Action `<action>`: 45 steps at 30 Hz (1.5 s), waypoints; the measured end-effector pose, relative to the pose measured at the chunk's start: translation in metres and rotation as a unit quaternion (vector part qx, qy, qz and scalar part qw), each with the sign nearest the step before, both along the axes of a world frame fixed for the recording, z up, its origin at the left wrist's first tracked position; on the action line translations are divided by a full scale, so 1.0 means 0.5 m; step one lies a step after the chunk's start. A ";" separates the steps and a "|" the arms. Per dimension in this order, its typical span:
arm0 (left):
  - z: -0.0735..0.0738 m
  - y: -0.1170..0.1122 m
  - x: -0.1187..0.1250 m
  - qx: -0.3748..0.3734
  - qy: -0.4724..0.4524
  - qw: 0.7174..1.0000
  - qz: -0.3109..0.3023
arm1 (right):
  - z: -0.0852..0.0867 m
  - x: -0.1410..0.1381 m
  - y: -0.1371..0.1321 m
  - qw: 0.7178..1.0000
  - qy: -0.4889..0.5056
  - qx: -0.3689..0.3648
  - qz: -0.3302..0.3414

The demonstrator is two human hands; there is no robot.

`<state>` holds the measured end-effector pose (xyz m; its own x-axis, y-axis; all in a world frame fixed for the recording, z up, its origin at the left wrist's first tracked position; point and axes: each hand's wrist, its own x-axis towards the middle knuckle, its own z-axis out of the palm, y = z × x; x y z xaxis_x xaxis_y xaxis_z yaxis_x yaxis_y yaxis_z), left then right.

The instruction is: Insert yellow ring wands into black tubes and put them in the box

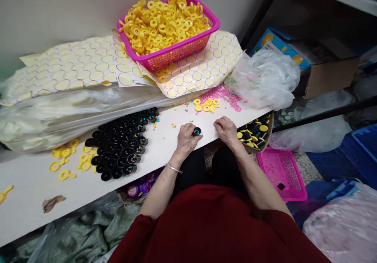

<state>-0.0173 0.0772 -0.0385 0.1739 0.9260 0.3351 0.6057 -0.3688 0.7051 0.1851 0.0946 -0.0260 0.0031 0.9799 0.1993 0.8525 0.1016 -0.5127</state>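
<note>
My left hand [187, 140] is closed around a small black cup [196, 131] at the table's front edge, with a few coloured beads visible inside it. Off to its right, my right hand [226, 129] rests on the tabletop with its fingers curled and pinched together; whether anything is between them is hidden. Just beyond the hands lie several yellow ring-shaped pieces [208, 105] and a scatter of pink beads [224, 94]. A dense group of black cups [122, 145] stands to the left, those on its right side holding coloured beads.
A pink basket [179, 50] heaped with yellow ring pieces [165, 23] sits at the back on printed sheets [194, 68]. A clear plastic bag [265, 78] lies at the right end. Below the right edge are a box of black-and-yellow pieces [256, 133] and a pink tray [284, 172].
</note>
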 end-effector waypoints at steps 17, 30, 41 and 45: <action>0.006 -0.006 0.007 -0.041 0.032 0.998 -0.032 | 0.050 -0.108 -0.041 0.986 -0.008 0.066 0.152; 0.009 -0.008 0.006 -0.043 0.040 0.998 -0.038 | 0.060 -0.119 -0.041 0.982 -0.046 0.073 0.167; 0.011 -0.007 0.007 -0.051 0.031 0.997 -0.042 | 0.077 -0.125 -0.036 0.955 -0.150 0.086 0.240; 0.011 -0.006 0.005 -0.046 0.022 0.998 -0.041 | 0.078 -0.124 -0.030 0.969 -0.067 0.049 0.233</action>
